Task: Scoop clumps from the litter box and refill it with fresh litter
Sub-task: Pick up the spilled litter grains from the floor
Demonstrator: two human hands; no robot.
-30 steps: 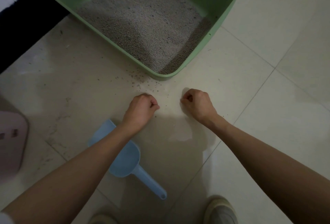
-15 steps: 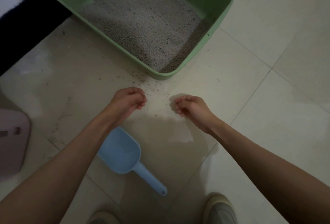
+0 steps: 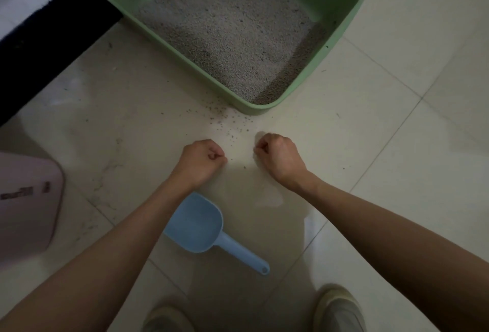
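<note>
**Litter box on tile, both your fists closed in front of it**

Litter box: green, set at the top of your view on the pale tiled floor, holding grey litter across its bottom. Stray grains: strewn on the tile off its near corner. Your left hand and right hand: near each other just short of those grains, fingers curled into fists, nothing visibly held. Scoop: blue, lying on the floor partly under your left forearm, handle pointing toward your shoes. Pink object: at the left edge.
</note>
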